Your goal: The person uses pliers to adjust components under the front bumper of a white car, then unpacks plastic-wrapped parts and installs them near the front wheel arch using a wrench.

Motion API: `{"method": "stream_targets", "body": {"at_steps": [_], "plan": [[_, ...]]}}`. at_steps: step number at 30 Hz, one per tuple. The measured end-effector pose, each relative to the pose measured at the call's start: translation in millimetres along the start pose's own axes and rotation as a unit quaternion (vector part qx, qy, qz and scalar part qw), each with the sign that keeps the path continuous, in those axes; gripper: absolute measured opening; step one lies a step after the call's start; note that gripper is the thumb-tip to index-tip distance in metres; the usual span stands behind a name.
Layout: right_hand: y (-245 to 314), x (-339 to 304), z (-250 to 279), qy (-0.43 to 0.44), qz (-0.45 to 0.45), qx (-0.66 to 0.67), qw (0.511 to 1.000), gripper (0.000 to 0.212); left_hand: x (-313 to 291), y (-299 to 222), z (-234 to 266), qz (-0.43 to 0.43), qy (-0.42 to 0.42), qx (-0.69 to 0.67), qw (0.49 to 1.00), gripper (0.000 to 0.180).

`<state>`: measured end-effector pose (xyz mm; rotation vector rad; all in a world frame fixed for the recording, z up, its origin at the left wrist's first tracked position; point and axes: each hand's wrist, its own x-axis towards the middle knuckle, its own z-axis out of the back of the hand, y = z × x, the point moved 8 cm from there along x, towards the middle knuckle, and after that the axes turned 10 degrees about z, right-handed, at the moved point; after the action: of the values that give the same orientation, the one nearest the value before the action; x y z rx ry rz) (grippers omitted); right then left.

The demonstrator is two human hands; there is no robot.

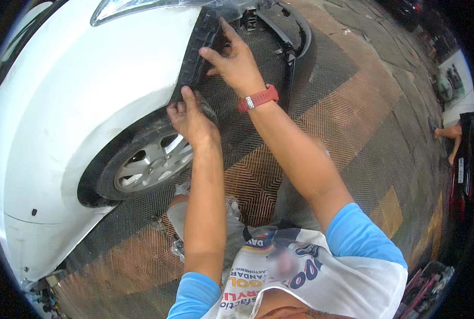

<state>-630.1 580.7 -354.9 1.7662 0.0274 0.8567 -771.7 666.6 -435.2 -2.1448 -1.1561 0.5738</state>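
A black plastic bumper bracket [198, 43] runs along the front edge of a white car fender [125, 58]. At the bracket's lower end, just above the wheel arch, my left hand [194, 118] is closed, its thumb against the edge and its fingers curled. Higher up, my right hand [238, 63] grips the bracket's outer side. Its thumb rests on the strip, the index finger reaches toward the top, and the other fingers are partly hidden. The headlight [141, 8] sits above the fender. Under my left hand is the wheel [154, 165] with its silver rim.
Beyond my right hand, a dark curved bumper part [298, 32] projects from the car's front. Patterned grating tiles [322, 117] cover the floor, with stone paving [375, 48] farther right. Another person [455, 101] is at the far right, near a dark red vehicle [460, 181].
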Motion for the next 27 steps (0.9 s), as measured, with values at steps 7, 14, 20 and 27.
{"method": "stream_targets", "body": {"at_steps": [7, 14, 20, 27], "plan": [[-12.1, 5.1, 8.3, -0.021, -0.013, 0.098, 0.995, 0.061, -5.5, 5.2, 4.6, -0.04, -0.052, 0.013, 0.998, 0.047], [-26.4, 12.9, 12.7, -0.015, -0.007, 0.202, 0.979, 0.051, -11.4, -1.2, 2.4, -0.097, -0.047, 0.047, 0.993, 0.045], [-28.0, 19.3, 21.0, -0.038, -0.028, 0.165, 0.985, 0.048, -9.5, -4.5, 0.2, -0.075, -0.061, 0.048, 0.994, 0.048], [-25.8, 26.6, 17.3, 0.012, -0.029, 0.195, 0.98, 0.047, -4.5, -5.4, 4.3, -0.076, -0.067, 0.04, 0.994, 0.049]]}}
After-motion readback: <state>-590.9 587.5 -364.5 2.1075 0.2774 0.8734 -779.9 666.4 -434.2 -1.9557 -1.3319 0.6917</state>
